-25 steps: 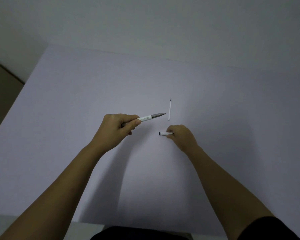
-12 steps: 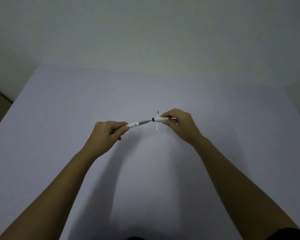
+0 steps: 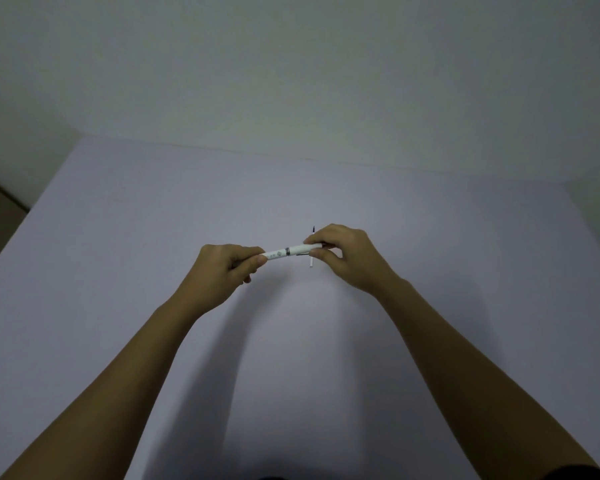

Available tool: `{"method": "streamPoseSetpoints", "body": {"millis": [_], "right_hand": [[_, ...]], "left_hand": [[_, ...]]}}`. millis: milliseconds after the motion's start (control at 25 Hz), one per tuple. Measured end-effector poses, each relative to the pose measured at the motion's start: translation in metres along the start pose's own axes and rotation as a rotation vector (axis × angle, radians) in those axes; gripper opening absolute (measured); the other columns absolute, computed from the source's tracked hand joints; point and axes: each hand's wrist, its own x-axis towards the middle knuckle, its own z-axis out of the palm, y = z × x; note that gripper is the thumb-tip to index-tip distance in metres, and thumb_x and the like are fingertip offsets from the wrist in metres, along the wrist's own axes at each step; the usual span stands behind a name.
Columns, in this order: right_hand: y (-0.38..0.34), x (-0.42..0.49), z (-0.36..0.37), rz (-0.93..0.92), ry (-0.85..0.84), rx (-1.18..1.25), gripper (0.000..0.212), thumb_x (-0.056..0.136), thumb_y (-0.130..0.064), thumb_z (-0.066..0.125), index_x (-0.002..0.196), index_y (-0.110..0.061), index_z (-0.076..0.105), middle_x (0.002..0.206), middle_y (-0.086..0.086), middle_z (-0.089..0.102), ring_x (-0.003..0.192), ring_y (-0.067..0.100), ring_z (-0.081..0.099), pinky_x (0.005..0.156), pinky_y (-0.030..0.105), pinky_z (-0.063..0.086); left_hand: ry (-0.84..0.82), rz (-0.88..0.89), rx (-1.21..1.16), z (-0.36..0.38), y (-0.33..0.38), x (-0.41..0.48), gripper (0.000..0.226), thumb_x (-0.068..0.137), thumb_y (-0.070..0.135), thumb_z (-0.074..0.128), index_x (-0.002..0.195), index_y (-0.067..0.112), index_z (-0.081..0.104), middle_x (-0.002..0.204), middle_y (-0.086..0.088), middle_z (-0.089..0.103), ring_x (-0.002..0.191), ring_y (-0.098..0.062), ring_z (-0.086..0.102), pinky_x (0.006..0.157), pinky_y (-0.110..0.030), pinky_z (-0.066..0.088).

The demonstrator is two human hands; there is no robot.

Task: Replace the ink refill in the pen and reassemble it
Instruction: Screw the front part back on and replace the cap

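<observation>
A white pen [image 3: 284,253] with a dark band at its middle is held level above the table between both hands. My left hand [image 3: 227,271] grips the pen's left end, the barrel. My right hand [image 3: 343,254] pinches the right end, the cap, which now sits over the pen's tip. A thin white ink refill [image 3: 312,247] with a dark tip lies on the table behind the pen, pointing away from me, partly hidden by the pen and my right fingers.
The table [image 3: 118,271] is a plain pale lilac surface. Its far edge meets a grey wall [image 3: 291,81]. The table's left edge [image 3: 18,230] drops off to a darker floor.
My right hand lifted the cap off the table, brought it to the pen's tip and slid it on. Both hands moved closer together. The view tilted up.
</observation>
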Motion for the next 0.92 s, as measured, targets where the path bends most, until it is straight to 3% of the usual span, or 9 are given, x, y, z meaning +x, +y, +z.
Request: {"method": "streamPoseSetpoints", "body": {"millis": [160,280,400,480,640,800,920], "right_hand": [[-0.003,0.003,0.003,0.087,-0.005,0.084,0.014,0.086,-0.010,0.061,0.097,-0.012,0.070,0.083,-0.006,0.063,0.077,0.010,0.056,0.073,0.014,0.043],[0.001,0.009,0.000,0.129,0.019,0.141,0.016,0.087,-0.010,0.060,0.099,-0.013,0.070,0.088,-0.002,0.066,0.077,0.001,0.057,0.073,0.004,0.040],[0.005,0.019,0.000,0.205,0.067,0.254,0.018,0.087,-0.011,0.061,0.103,-0.014,0.069,0.091,-0.003,0.066,0.079,-0.010,0.058,0.075,0.001,0.040],[0.010,0.029,0.006,0.263,0.097,0.313,0.024,0.087,-0.013,0.061,0.110,-0.012,0.065,0.098,-0.002,0.066,0.082,-0.012,0.058,0.077,0.000,0.042],[0.040,0.036,0.026,0.497,0.169,0.224,0.039,0.096,-0.027,0.047,0.129,-0.007,0.050,0.131,0.010,0.058,0.119,0.016,0.054,0.096,0.016,0.037],[0.084,0.000,0.070,0.706,0.042,0.024,0.045,0.100,-0.025,0.033,0.137,0.000,0.036,0.147,0.018,0.039,0.138,0.027,0.033,0.113,0.032,0.022],[0.102,-0.031,0.106,0.707,-0.071,-0.147,0.051,0.100,-0.024,0.030,0.143,0.001,0.019,0.156,0.018,0.016,0.145,0.026,0.012,0.118,0.036,0.008]], "left_hand": [[0.033,-0.033,-0.026,0.005,0.003,0.003,0.018,0.089,0.029,0.057,0.084,0.020,0.072,0.062,-0.006,0.067,0.056,-0.005,0.061,0.055,-0.017,0.048],[-0.005,-0.031,-0.011,0.006,0.006,0.005,0.020,0.088,0.030,0.058,0.085,0.016,0.072,0.063,-0.005,0.068,0.057,-0.004,0.061,0.055,-0.014,0.046],[-0.111,0.043,0.188,0.014,0.009,0.011,0.020,0.086,0.034,0.060,0.086,0.017,0.072,0.065,-0.008,0.064,0.057,-0.013,0.053,0.056,-0.026,0.042],[-0.093,0.025,0.252,0.025,0.010,0.019,0.020,0.085,0.031,0.063,0.085,0.015,0.073,0.064,-0.008,0.059,0.060,-0.019,0.051,0.058,-0.033,0.040],[-0.020,-0.267,0.167,0.057,-0.005,0.041,0.034,0.084,0.027,0.064,0.062,0.001,0.063,0.052,-0.008,0.048,0.049,-0.020,0.038,0.052,-0.029,0.032],[-0.066,-0.442,0.151,0.098,-0.027,0.068,0.033,0.087,0.023,0.060,0.071,-0.006,0.066,0.060,-0.015,0.056,0.057,-0.025,0.049,0.054,-0.032,0.041],[-0.046,-0.485,0.162,0.124,-0.041,0.084,0.034,0.089,0.023,0.058,0.077,-0.007,0.067,0.060,-0.015,0.059,0.058,-0.023,0.050,0.047,-0.028,0.034]]}}
